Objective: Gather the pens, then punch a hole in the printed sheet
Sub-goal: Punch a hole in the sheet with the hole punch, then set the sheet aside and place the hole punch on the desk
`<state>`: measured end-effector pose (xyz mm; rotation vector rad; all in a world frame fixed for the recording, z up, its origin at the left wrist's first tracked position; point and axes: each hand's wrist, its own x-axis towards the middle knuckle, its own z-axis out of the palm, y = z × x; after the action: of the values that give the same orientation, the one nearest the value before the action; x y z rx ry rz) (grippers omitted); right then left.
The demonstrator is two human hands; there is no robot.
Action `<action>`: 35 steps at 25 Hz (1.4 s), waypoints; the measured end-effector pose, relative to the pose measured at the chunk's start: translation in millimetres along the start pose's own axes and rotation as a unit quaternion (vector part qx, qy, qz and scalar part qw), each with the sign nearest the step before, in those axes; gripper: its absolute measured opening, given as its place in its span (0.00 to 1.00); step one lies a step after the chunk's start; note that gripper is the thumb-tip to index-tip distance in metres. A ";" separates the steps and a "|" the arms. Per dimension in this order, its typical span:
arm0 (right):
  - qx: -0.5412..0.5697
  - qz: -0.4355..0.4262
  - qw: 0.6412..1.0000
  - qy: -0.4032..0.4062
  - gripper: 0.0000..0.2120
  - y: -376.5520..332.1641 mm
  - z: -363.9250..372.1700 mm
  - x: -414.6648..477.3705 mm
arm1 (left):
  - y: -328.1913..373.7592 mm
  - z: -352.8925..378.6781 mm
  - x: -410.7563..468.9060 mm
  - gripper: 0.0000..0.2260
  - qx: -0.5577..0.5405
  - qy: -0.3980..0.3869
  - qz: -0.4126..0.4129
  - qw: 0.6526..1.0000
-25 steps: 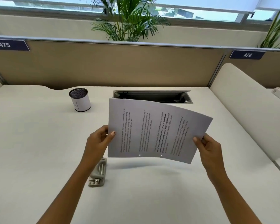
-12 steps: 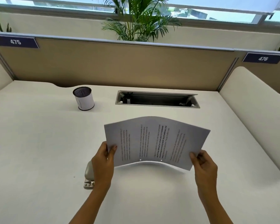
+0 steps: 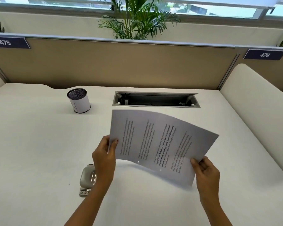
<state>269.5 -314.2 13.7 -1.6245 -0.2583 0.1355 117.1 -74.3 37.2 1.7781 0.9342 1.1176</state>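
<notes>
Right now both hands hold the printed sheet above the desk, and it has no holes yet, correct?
Not quite: the head view shows two small holes near the lower edge of the printed sheet. The left hand and right hand do hold it above the desk.

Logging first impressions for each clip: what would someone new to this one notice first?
The printed sheet, held bowed above the middle of the desk, draws the eye: the left hand pinches its left edge, the right hand its near right corner, and two small holes show near its lower edge. Next come the grey hole punch lying on the desk by the left wrist and the mesh cup standing at the back left.
</notes>
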 end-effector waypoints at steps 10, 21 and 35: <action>0.186 0.139 0.955 0.187 0.06 4.6 -34.2 23.2 | 12.1 72.9 -14.7 0.17 0.047 -0.159 0.030 0.986; 0.176 0.211 0.871 0.408 0.10 19.2 -46.4 100.4 | -25.2 105.3 -64.5 0.26 0.336 -0.278 0.114 0.893; -0.052 0.287 0.900 0.323 0.17 11.2 -51.6 116.3 | -25.8 106.1 -66.4 0.26 0.334 -0.274 0.113 0.895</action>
<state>395.5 -335.8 14.2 -1.7182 0.7445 0.0230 189.7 -149.4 -36.4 2.6306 0.8125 0.3563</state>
